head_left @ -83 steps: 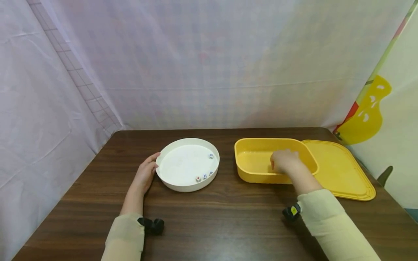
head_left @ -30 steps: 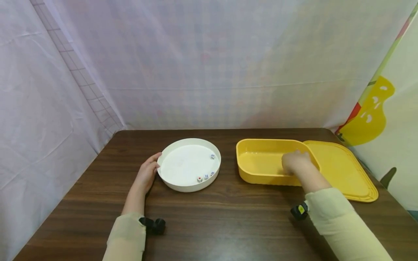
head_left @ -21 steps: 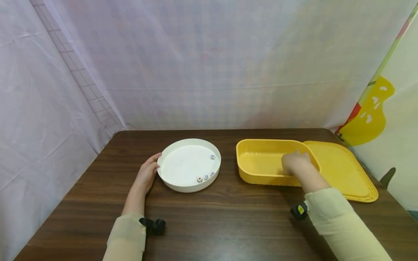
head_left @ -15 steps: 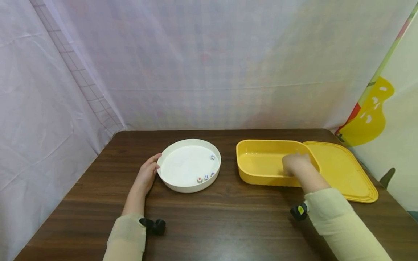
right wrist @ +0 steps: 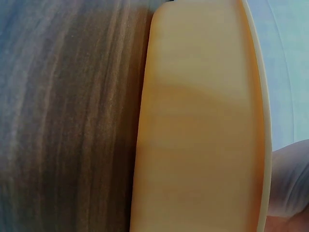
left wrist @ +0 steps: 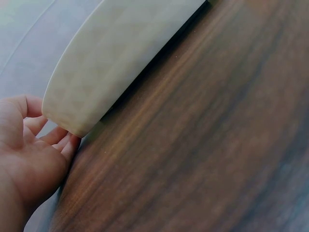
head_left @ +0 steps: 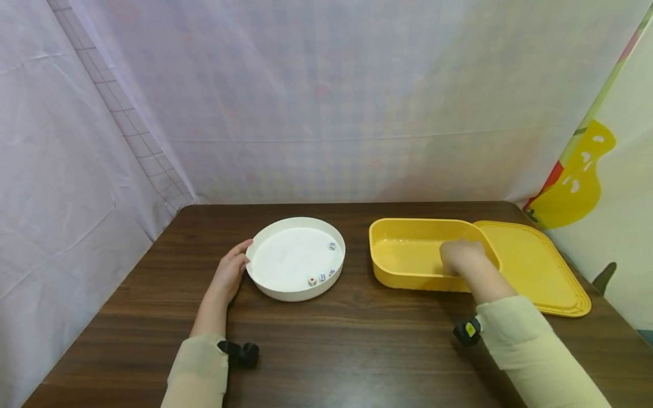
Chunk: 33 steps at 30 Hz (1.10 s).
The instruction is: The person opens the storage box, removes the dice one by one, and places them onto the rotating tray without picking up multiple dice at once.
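Note:
At the left of a round white tray (head_left: 296,295), my left hand (head_left: 229,272) holds its side. In the left wrist view, the fingers (left wrist: 59,137) curl against the tray's outer wall and lower edge. Several small white dice (head_left: 312,281) with red or blue pips lie in the tray, along its right and front side. My right hand (head_left: 463,258) reaches down into the right end of a yellow rectangular box (head_left: 408,280). Its fingertips are hidden in the head view; the right wrist view shows mostly the box's outer wall (right wrist: 203,125), so what the fingers touch cannot be seen.
A flat yellow lid (head_left: 535,266) lies on the brown wooden table (head_left: 347,351) to the right of the box, partly behind it. A pale curtain (head_left: 326,102) hangs behind the table's far edge. Black cameras (head_left: 466,331) are strapped at both wrists.
Compared with 2.8 s ago, my right hand sits farther right inside the yellow box. My left hand and the tray keep their places, and the dice lie as before.

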Available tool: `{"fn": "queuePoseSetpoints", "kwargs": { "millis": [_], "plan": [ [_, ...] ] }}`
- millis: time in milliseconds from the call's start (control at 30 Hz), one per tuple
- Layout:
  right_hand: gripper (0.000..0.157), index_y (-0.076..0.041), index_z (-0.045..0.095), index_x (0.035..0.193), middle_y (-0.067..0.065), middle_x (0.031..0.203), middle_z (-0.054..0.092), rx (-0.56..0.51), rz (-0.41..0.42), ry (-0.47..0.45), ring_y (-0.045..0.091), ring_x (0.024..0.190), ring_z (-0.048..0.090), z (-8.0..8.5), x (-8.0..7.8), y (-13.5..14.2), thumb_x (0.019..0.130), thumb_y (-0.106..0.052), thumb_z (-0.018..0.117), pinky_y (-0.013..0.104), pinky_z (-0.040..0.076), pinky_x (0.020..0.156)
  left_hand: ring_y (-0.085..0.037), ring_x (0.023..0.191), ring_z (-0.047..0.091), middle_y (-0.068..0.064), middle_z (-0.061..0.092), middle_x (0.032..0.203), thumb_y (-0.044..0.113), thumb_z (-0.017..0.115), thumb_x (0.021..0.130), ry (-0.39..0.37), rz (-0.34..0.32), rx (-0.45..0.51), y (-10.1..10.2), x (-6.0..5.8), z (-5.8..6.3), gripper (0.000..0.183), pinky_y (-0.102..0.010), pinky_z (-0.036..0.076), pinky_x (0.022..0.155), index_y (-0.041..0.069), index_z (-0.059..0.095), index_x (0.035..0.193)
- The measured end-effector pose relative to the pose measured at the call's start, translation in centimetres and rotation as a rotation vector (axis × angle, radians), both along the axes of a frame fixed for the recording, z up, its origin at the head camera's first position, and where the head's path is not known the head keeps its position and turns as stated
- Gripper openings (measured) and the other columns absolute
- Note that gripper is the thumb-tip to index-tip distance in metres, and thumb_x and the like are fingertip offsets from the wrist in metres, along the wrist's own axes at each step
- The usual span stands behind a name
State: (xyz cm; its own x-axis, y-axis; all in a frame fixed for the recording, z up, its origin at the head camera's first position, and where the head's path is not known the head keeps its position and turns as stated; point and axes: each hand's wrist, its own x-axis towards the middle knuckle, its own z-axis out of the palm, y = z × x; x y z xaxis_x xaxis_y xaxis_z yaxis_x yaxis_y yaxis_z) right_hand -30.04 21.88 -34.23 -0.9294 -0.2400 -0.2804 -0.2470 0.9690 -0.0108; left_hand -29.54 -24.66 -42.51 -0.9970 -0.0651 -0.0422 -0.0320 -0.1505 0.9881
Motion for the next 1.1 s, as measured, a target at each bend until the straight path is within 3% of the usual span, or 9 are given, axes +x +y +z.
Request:
{"fn": "queuePoseSetpoints", "kwargs": {
  "millis": [167,333,467,633,1100],
  "plan": [
    [0.014,-0.007,0.055,0.068,0.014,0.080,0.057,0.001,0.000,0.050,0.036,0.082,0.049,-0.37,-0.30,0.12,0.082,-0.008,0.059,0.059,0.037,0.080,-0.024,0.126,0.035,-0.017,0.030,0.150,-0.010,0.034,0.085,0.001,0.000,-0.003,0.03,-0.01,0.09,0.059,-0.018,0.039,0.086,-0.007,0.034,0.144],
    [0.023,-0.010,0.056,0.064,0.011,0.076,0.055,-0.022,0.014,0.106,0.039,0.086,0.048,-0.67,-0.59,0.57,0.084,-0.017,0.062,0.057,0.035,0.078,-0.024,0.127,0.034,-0.017,0.029,0.151,-0.010,0.034,0.085,0.001,-0.004,-0.003,-0.01,-0.03,0.16,0.059,-0.019,0.039,0.087,-0.007,0.033,0.144],
    [0.026,-0.013,0.056,0.059,0.009,0.074,0.052,-0.045,0.050,0.160,0.037,0.083,0.047,-0.66,-0.65,0.92,0.081,-0.021,0.068,0.054,0.036,0.074,-0.025,0.129,0.033,-0.017,0.029,0.151,-0.010,0.034,0.085,0.004,-0.009,-0.002,-0.06,0.03,0.16,0.059,-0.020,0.037,0.090,-0.007,0.033,0.144],
    [0.016,-0.015,0.061,0.064,0.009,0.083,0.053,-0.068,0.080,0.230,0.041,0.093,0.046,-0.64,-0.51,0.86,0.074,-0.020,0.073,0.059,0.035,0.079,-0.024,0.130,0.033,-0.017,0.029,0.151,-0.010,0.034,0.085,0.003,-0.010,-0.005,-0.09,0.09,0.08,0.059,-0.020,0.036,0.091,-0.007,0.033,0.144],
    [0.019,-0.019,0.065,0.066,0.013,0.094,0.054,-0.106,0.093,0.335,0.046,0.109,0.040,-0.86,-0.19,0.24,0.073,-0.029,0.080,0.063,0.031,0.085,-0.025,0.130,0.032,-0.018,0.029,0.150,-0.010,0.034,0.085,0.010,-0.015,-0.003,0.16,-0.05,-0.07,0.059,-0.022,0.035,0.093,-0.008,0.033,0.144]
  ]
}}
